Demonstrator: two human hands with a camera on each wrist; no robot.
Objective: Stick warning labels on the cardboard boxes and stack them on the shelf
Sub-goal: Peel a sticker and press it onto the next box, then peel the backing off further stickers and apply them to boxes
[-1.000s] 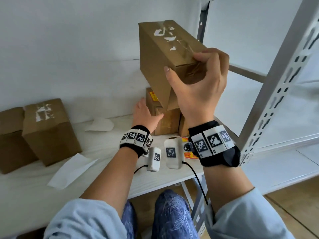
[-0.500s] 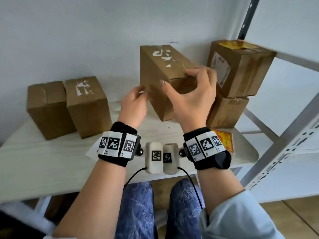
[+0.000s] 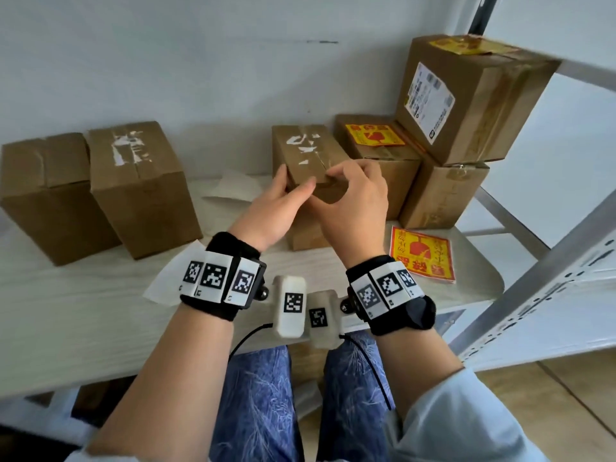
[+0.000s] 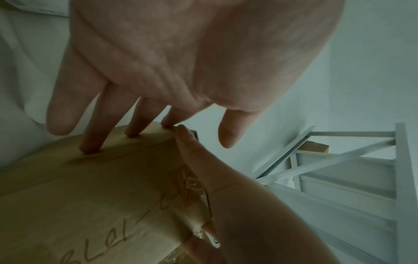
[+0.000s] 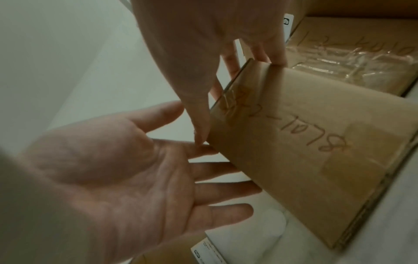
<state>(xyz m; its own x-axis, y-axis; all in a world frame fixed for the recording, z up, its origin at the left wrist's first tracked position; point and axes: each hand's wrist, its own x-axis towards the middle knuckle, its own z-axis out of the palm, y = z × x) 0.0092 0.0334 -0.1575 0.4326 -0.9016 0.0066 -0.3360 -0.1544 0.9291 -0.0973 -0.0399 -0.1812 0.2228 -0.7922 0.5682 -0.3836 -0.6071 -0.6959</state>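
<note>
Cardboard box [image 3: 308,161], brown, torn white label scraps on its top face: centre of the head view, standing on the white shelf board [image 3: 83,315], held at its near top edge by both hands. Handwritten marks on one side face, seen in the wrist views.

Right hand [image 3: 353,201]: fingers curled over the near top corner, thumb against the side; clamped on the box.

Left hand [image 3: 276,208]: fingers straight, tips pressed flat to the box's left side, not curled round it.

Stacked boxes, right of centre: one low box with a red-and-yellow warning label [image 3: 375,139] on its top, just beside the held box; a second box [image 3: 440,195] at its right; a larger box [image 3: 473,98] resting tilted on these two, bearing a white shipping label on its side and a yellow label on top.

Loose warning label [image 3: 421,253]: flat on the board, right of the right wrist.

Two plain boxes [image 3: 100,191]: left of frame, touching side by side, one with torn label scraps on top.

White backing papers [image 3: 233,188]: on the board behind and beneath the left hand.

Metal shelf upright [image 3: 546,261]: right edge of frame.
</note>
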